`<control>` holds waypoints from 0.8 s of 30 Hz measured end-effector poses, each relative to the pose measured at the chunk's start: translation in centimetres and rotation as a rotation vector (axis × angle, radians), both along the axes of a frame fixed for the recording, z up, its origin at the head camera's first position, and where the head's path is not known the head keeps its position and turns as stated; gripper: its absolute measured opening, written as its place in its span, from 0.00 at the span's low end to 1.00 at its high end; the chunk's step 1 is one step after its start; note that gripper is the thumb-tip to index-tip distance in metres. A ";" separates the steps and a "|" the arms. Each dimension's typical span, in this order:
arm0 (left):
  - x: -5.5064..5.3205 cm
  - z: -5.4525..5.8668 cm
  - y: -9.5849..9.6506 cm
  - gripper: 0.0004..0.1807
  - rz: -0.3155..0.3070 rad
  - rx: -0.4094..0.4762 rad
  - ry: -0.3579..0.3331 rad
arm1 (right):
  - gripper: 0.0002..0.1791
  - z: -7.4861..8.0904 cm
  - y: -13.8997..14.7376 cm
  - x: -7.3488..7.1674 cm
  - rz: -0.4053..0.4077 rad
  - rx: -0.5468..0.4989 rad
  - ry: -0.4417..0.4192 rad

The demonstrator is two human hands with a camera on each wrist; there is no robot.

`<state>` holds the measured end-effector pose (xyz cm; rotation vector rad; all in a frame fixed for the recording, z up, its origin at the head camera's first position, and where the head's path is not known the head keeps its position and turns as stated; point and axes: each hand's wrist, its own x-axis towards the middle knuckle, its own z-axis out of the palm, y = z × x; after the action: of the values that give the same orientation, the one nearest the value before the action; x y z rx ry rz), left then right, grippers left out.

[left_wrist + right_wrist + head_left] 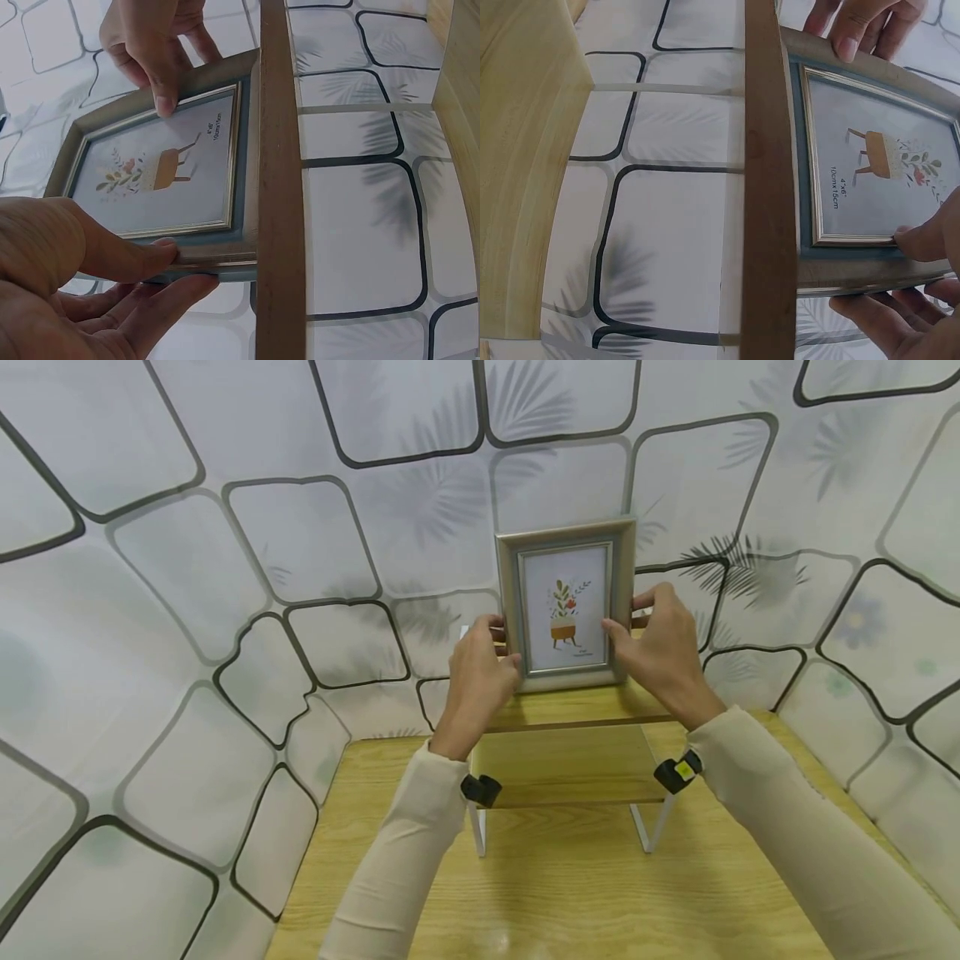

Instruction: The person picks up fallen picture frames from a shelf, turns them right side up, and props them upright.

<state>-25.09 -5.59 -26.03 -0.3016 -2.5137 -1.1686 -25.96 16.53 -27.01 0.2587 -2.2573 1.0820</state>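
Note:
A picture frame (pixel 566 681) with a silvery-gold border and a potted-plant print stands upright at the top of a small wooden shelf (pixel 540 717). My left hand (pixel 480 672) grips its left side, thumb at the front and fingers at the side and behind. On the opposite side my right hand (pixel 663 647) holds the frame, the thumb over its front edge and the fingers behind. In the left wrist view the frame's bottom (pixel 251 225) meets the shelf's edge (pixel 281 187). The right wrist view shows the right thumb (pixel 926 240) on the border.
The shelf has a lower board (pixel 562 768) and white metal legs (pixel 645 831). It stands on a wood-grain table (pixel 555 893). Patterned walls (pixel 420 527) with dark rounded outlines and leaf prints close in behind and on both sides.

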 end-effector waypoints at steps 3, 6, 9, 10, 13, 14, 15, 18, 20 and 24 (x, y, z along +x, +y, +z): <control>0.1 0.0 0.0 0.27 0.003 0.018 -0.006 | 0.22 -0.2 0.0 0.0 0.010 -0.007 0.015; 0.0 -0.1 0.0 0.27 0.006 0.029 -0.010 | 0.22 -0.3 0.0 0.0 0.015 -0.013 0.029; 0.0 -0.1 0.0 0.27 0.006 0.032 -0.013 | 0.21 -0.4 0.0 0.0 0.017 -0.023 0.043; 0.0 -0.1 0.0 0.27 0.007 0.033 -0.015 | 0.21 -0.4 0.0 0.0 0.016 -0.023 0.050; 0.1 -0.2 0.0 0.28 0.006 0.031 -0.018 | 0.20 -0.5 0.1 0.0 0.021 -0.028 0.071; 0.1 -0.2 0.0 0.27 0.006 0.031 -0.019 | 0.20 -0.5 0.1 0.0 0.022 -0.028 0.078; 0.1 -0.2 0.0 0.27 0.005 0.029 -0.020 | 0.20 -0.6 0.1 0.0 0.023 -0.027 0.084; 0.1 -0.2 0.0 0.27 0.003 0.024 -0.021 | 0.20 -0.6 0.1 0.0 0.024 -0.026 0.093; 0.1 -0.2 -0.1 0.27 -0.003 0.025 -0.023 | 0.20 -0.7 0.1 0.0 0.022 -0.026 0.088; 0.2 -0.3 -0.3 0.27 -0.020 0.038 -0.027 | 0.21 -0.6 0.1 0.2 0.026 -0.026 0.055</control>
<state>-24.92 -5.87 -26.31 -0.3037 -2.5145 -1.2341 -25.80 16.65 -27.58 0.3038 -2.1950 1.1033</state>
